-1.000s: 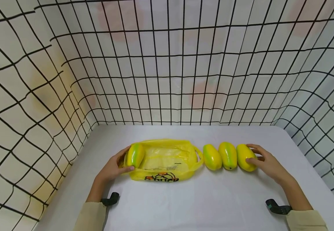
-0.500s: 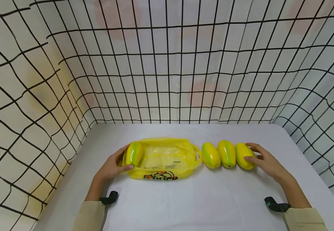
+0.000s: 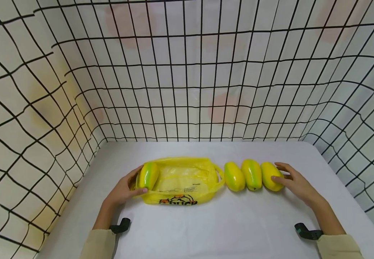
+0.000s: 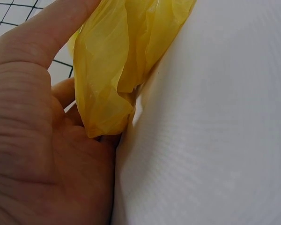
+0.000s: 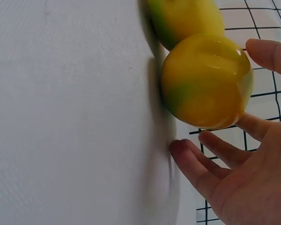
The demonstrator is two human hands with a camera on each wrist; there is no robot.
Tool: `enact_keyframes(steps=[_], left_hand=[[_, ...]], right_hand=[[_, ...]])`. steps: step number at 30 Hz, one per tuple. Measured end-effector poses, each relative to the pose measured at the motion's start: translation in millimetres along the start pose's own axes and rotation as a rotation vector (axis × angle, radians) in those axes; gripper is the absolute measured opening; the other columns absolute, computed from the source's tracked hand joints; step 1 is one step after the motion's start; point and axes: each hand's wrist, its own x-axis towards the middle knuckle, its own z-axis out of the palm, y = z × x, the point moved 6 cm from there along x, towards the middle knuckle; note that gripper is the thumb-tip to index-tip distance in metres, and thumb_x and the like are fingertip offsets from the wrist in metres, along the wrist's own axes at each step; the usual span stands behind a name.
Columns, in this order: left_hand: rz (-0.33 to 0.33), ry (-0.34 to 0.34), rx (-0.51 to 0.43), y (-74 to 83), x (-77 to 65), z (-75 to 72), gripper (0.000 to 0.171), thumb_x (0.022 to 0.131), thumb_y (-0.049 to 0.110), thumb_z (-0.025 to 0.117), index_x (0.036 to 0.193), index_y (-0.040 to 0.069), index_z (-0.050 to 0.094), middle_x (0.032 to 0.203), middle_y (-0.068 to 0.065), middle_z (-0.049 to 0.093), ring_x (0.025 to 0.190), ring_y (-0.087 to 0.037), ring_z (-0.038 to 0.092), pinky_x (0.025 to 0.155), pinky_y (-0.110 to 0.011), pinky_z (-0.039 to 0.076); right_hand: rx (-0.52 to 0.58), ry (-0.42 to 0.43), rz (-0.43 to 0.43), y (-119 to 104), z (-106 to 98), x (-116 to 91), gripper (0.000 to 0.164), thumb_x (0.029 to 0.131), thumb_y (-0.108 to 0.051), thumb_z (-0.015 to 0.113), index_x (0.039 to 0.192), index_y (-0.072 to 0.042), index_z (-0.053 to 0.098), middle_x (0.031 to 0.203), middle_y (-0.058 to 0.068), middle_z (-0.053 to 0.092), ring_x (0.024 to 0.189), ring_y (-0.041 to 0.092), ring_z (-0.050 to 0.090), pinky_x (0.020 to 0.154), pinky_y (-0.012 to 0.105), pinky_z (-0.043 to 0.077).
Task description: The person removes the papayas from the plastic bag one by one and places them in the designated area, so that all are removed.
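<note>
A yellow plastic bag (image 3: 182,199) with black print lies spread on the table, its mouth facing up. One glossy yellow-green papaya (image 3: 149,176) sits inside its left end. My left hand (image 3: 123,189) holds that end, thumb on the near side and fingers round the far side. The left wrist view shows the crumpled bag (image 4: 105,79) between thumb and fingers. To the bag's right, a left papaya (image 3: 234,177), a middle papaya (image 3: 251,175) and a right papaya (image 3: 271,176) stand in a row. At the right papaya, my right hand (image 3: 298,183) has its fingers spread loosely around the outer side.
A white cloth covers the table (image 3: 213,230). Black grid netting (image 3: 200,86) over pale cloth walls rises at the back and both sides. The bag's right handle loop (image 3: 220,176) reaches up to the left papaya. Each wrist wears a small black camera (image 3: 308,232).
</note>
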Motion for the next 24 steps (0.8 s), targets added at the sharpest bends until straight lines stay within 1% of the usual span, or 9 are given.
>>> enact_keyframes(steps=[4, 9, 14, 19, 24], left_hand=[[-0.003, -0.009, -0.005, -1.7, -2.8, 2.2, 0.100, 0.081, 0.044, 0.085, 0.163, 0.025, 0.031, 0.166, -0.010, 0.036, 0.152, -0.039, 0.036, 0.121, -0.061, 0.032], [0.001, 0.007, 0.004, 0.2, -2.1, -1.1, 0.101, 0.080, 0.046, 0.086, 0.163, 0.028, 0.031, 0.166, -0.007, 0.037, 0.152, -0.036, 0.037, 0.122, -0.059, 0.032], [0.001, 0.011, 0.001, 2.2, -1.1, -0.9, 0.100, 0.080, 0.044, 0.086, 0.163, 0.026, 0.032, 0.166, -0.009, 0.037, 0.152, -0.037, 0.036, 0.122, -0.061, 0.030], [-0.005, -0.007, -0.009, 0.2, -2.5, 1.0, 0.099, 0.082, 0.042, 0.085, 0.163, 0.024, 0.031, 0.167, -0.011, 0.035, 0.153, -0.039, 0.034, 0.122, -0.062, 0.029], [-0.010, -0.002, -0.004, -0.8, -1.2, 0.2, 0.100, 0.082, 0.044, 0.085, 0.163, 0.025, 0.030, 0.167, -0.010, 0.035, 0.152, -0.039, 0.034, 0.123, -0.062, 0.029]], right_hand=[[0.005, 0.009, 0.001, 0.9, -2.4, -3.8, 0.082, 0.103, -0.050, 0.056, 0.164, -0.009, 0.019, 0.165, 0.032, 0.021, 0.142, 0.057, 0.032, 0.103, 0.078, 0.038], [0.017, 0.028, -0.014, -3.1, -8.4, -2.8, 0.081, 0.104, -0.050, 0.054, 0.164, -0.010, 0.019, 0.164, 0.033, 0.023, 0.143, 0.055, 0.031, 0.102, 0.078, 0.037], [0.004, 0.047, -0.001, -3.8, -11.6, -0.9, 0.081, 0.104, -0.053, 0.054, 0.165, -0.012, 0.019, 0.165, 0.031, 0.024, 0.145, 0.055, 0.029, 0.101, 0.080, 0.036], [-0.032, 0.099, -0.013, -10.9, -14.7, -1.4, 0.080, 0.104, -0.053, 0.053, 0.164, -0.010, 0.022, 0.164, 0.031, 0.026, 0.143, 0.057, 0.031, 0.103, 0.080, 0.037], [-0.037, 0.159, -0.061, -23.6, -17.3, 0.6, 0.076, 0.105, -0.050, 0.054, 0.162, -0.008, 0.027, 0.161, 0.031, 0.032, 0.143, 0.054, 0.034, 0.109, 0.074, 0.036]])
